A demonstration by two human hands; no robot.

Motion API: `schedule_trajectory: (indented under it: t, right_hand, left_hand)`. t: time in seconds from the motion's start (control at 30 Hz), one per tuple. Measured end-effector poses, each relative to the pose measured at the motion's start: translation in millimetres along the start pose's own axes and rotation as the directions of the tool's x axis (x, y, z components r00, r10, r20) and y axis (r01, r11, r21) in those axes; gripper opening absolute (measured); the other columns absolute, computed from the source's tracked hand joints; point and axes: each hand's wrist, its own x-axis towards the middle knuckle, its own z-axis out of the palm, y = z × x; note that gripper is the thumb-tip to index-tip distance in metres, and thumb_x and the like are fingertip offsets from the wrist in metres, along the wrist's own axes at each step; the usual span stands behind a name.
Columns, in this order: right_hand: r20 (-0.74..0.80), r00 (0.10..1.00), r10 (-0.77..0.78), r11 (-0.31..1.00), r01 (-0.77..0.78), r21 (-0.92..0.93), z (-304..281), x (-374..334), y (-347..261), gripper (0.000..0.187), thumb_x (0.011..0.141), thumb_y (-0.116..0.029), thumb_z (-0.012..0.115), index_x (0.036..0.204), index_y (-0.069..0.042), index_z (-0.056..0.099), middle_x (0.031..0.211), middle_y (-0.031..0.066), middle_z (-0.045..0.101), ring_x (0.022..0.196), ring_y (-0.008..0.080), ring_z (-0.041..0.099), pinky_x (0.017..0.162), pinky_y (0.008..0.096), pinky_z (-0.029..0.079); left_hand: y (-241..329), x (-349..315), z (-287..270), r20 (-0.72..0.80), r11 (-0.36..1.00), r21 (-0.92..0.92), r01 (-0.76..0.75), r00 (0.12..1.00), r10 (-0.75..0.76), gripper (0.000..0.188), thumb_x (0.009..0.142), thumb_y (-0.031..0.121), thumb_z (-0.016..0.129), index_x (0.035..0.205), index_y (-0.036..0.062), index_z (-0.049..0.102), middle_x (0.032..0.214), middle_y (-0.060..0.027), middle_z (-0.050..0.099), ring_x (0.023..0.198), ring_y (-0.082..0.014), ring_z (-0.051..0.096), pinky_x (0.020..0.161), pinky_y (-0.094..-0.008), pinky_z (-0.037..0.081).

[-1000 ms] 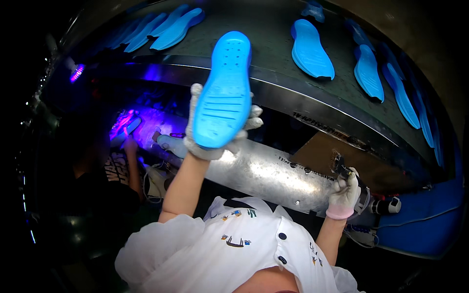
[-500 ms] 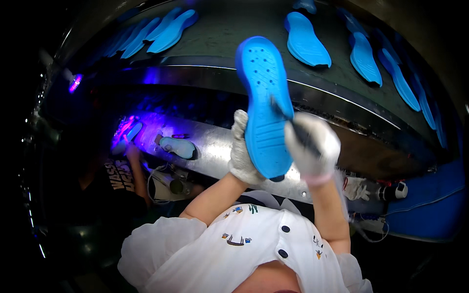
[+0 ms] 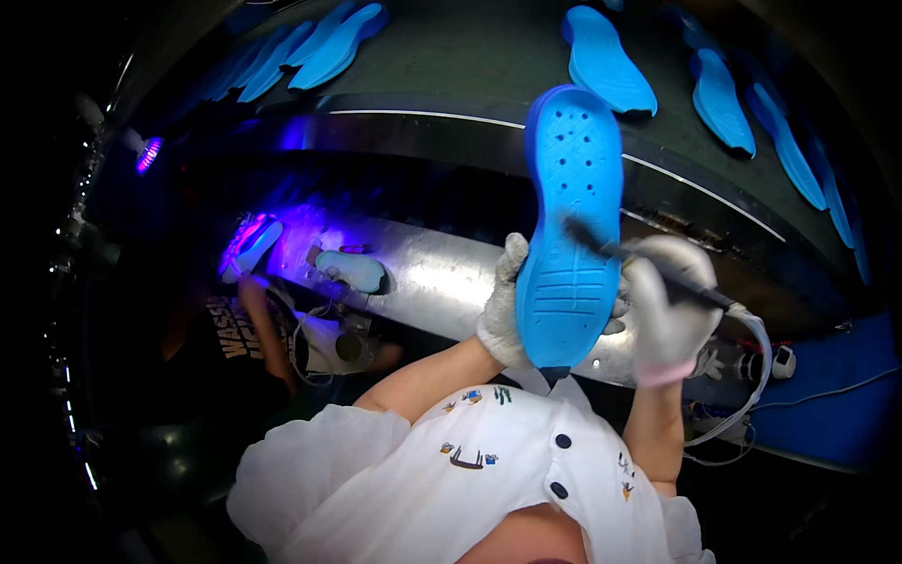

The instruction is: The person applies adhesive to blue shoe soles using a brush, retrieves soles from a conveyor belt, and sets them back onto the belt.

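My left hand (image 3: pixel 503 320), in a pale glove, grips a blue shoe sole (image 3: pixel 568 273) from behind, with fingertips curled round its right edge. The sole stands nearly upright, its face with holes at the top and grooves lower down turned to me. In my gloved right hand (image 3: pixel 672 305) is a dark brush (image 3: pixel 648 263), blurred by motion. Its bristles are over the middle of the sole; whether they touch I cannot tell. From the brush's rear end a clear tube (image 3: pixel 759 352) curves down.
Several blue soles (image 3: pixel 611 66) lie on a dark belt (image 3: pixel 470 61) beyond the metal edge. On the metal ledge (image 3: pixel 423 273) rests a pale shoe part (image 3: pixel 352 270). At the left, another person's hand (image 3: pixel 252 291) is by a sole (image 3: pixel 256 249) under purple light. A white-capped bottle (image 3: pixel 782 362) is at the right.
Both hands and the sole have shifted right in the picture, and the sole is turned more upright. The brush has swung to point further left, with its tube now showing.
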Motion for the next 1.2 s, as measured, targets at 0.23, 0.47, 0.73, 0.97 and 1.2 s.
schedule_trajectory:
  t: [0.23,0.47,0.73,0.97,1.2]
  right_hand:
    - [0.426,0.797,-0.427,0.821,0.54,-0.187,1,-19,5,0.034,0.076,-0.002,0.085,0.107,-0.009,0.073,0.086,0.0076,0.072,0.076,0.0178,0.072,0.07,0.0291,0.056]
    - [0.35,0.886,-0.304,0.881,0.401,-0.249,-3,-33,-3,0.023,0.082,0.002,0.077,0.103,-0.007,0.074,0.09,0.0108,0.073,0.074,0.0183,0.072,0.066,0.0305,0.058]
    - [0.26,0.946,-0.194,0.941,0.254,-0.222,-9,-38,0,0.026,0.077,-0.001,0.082,0.102,-0.006,0.074,0.089,0.0141,0.073,0.077,0.0282,0.074,0.073,0.0312,0.06]
    - [0.173,0.959,0.226,0.968,-0.2,-0.155,-12,-39,-3,0.021,0.084,0.005,0.077,0.104,-0.002,0.075,0.099,0.0138,0.076,0.08,0.0199,0.073,0.074,0.0301,0.058]
    - [0.591,0.773,-0.23,0.924,0.364,-0.116,-19,-22,-3,0.027,0.079,-0.002,0.081,0.105,-0.007,0.075,0.099,0.011,0.075,0.083,0.0292,0.073,0.076,0.0348,0.06]
  left_hand:
    - [6,1,12,0.016,0.998,-0.06,-0.022,1.0,0.023,0.112,0.079,0.089,0.056,0.153,0.0084,0.037,0.14,-0.0237,0.056,0.122,-0.0398,0.063,0.108,-0.0559,0.052]
    - [19,0,15,0.03,0.999,-0.008,-0.048,0.998,0.048,0.118,0.077,0.094,0.05,0.155,0.0064,0.037,0.137,-0.0291,0.057,0.124,-0.0443,0.061,0.108,-0.0589,0.05]
    - [46,12,23,0.046,0.983,0.132,-0.127,0.991,0.122,0.108,0.085,0.088,0.048,0.153,0.0032,0.041,0.131,-0.0302,0.061,0.111,-0.0434,0.068,0.095,-0.0543,0.06]
    - [73,22,14,0.146,0.99,0.129,0.059,0.986,-0.078,0.104,0.087,0.08,0.057,0.156,0.0044,0.037,0.132,-0.0341,0.058,0.103,-0.0473,0.07,0.084,-0.061,0.061]
    - [98,29,8,-0.073,0.945,0.178,0.274,0.962,-0.265,0.093,0.09,0.074,0.058,0.15,0.0036,0.049,0.121,-0.0323,0.067,0.096,-0.0438,0.074,0.074,-0.054,0.065]
